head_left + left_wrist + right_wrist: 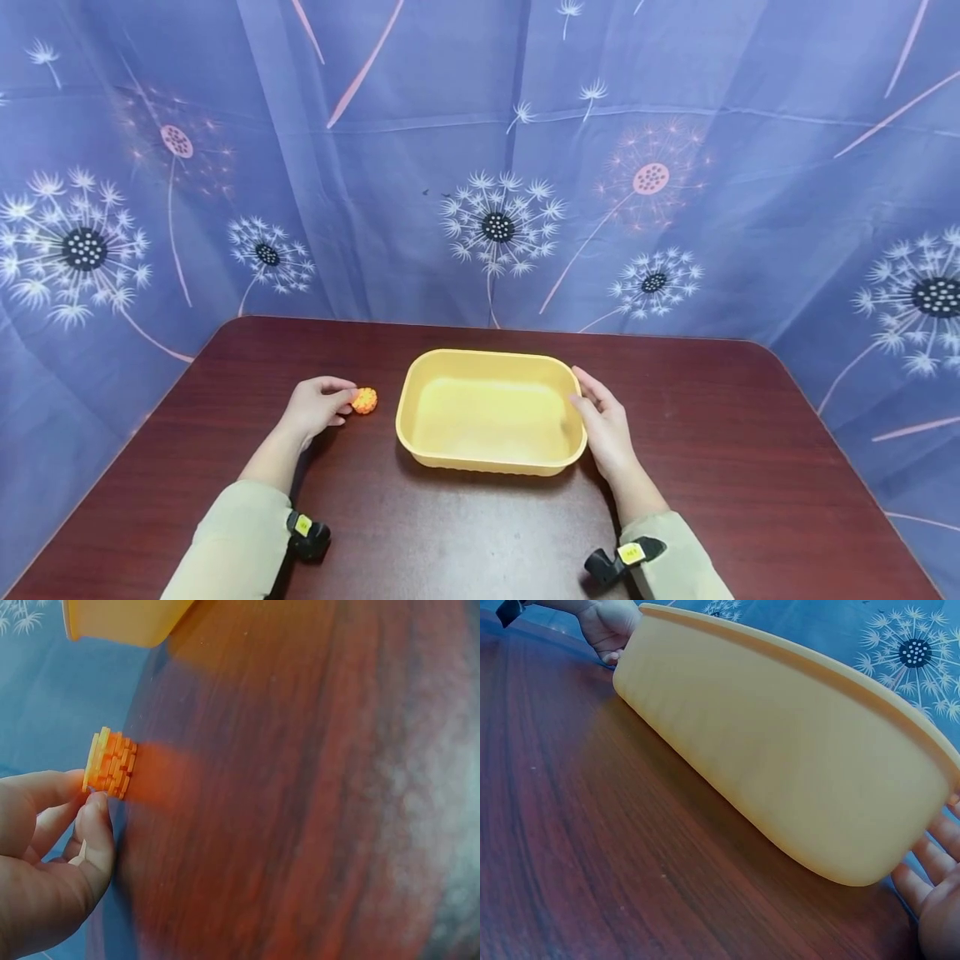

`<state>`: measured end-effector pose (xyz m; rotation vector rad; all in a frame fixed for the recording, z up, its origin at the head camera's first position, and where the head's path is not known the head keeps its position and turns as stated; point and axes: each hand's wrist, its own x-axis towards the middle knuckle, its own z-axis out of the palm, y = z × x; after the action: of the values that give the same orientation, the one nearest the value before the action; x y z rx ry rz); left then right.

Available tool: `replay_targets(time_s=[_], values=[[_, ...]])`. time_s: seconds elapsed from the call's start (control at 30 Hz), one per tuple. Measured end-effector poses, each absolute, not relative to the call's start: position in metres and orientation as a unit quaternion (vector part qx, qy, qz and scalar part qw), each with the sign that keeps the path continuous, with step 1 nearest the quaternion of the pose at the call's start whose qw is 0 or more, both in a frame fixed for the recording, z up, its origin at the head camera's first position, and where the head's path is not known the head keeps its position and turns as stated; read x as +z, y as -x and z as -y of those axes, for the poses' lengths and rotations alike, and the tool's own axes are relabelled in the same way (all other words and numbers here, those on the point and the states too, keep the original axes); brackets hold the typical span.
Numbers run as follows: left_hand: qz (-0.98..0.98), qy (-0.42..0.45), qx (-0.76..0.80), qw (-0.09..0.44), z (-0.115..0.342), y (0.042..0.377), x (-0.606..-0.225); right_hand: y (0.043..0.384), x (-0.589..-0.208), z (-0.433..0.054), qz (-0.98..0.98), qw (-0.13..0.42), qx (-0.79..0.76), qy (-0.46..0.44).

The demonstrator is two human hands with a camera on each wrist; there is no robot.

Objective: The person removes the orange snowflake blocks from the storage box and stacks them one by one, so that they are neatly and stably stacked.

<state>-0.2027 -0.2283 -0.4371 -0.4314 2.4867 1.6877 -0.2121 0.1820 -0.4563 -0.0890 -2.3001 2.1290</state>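
Observation:
A small round orange-and-yellow ridged piece (365,401) is pinched between the thumb and fingers of my left hand (318,407), just left of the yellow plastic basin (480,465). Stacked, stepped layers show on the side of the ridged piece (112,763) in the left wrist view. The basin sits upright on the table, with nothing seen inside it. My right hand (606,425) holds the basin's right end, thumb at the rim. Fingers of the right hand (941,877) show against the outer wall of the basin (780,742) in the right wrist view.
A dark red-brown wooden table (720,450) carries everything. Behind it hangs a blue curtain (420,167) printed with dandelions. Black wrist cameras are strapped to both sleeves, one left (309,537) and one right (603,567).

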Motion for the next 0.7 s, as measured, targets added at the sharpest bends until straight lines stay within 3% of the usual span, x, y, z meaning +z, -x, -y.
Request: replay_targets(time_s=[0.23,0.53,0.7], values=[[-0.837,0.133,0.53,0.03,0.228,0.201,-0.433,0.211,-0.458,-0.183,0.734,0.008,0.678,0.03],[-0.876,0.104,0.464,-0.078,0.223,0.188,-0.425,0.215,-0.461,-0.178,0.73,0.013,0.682,0.036],[-0.889,0.091,0.441,-0.083,0.214,0.178,-0.416,0.217,-0.46,-0.177,0.721,0.025,0.691,0.037]])
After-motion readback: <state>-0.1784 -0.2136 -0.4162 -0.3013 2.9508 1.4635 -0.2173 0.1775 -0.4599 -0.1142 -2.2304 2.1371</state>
